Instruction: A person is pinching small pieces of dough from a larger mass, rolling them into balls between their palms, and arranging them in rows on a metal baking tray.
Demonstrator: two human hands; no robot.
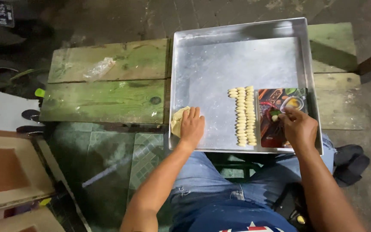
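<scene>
A tray [202, 64] sits on the right part of the counter [108, 90], its near edge over the person's lap. In the tray, toward the near right, lie 2 rows of dough pieces [243, 116] — just left of a flat board [268, 129] in the near right corner. The right hand [299, 127] rests on that board. The left hand [192, 126] lies on a dough lump [177, 120] at the tray's near left edge. A plastic scrap [99, 68] lies on the counter — well left of the tray.
</scene>
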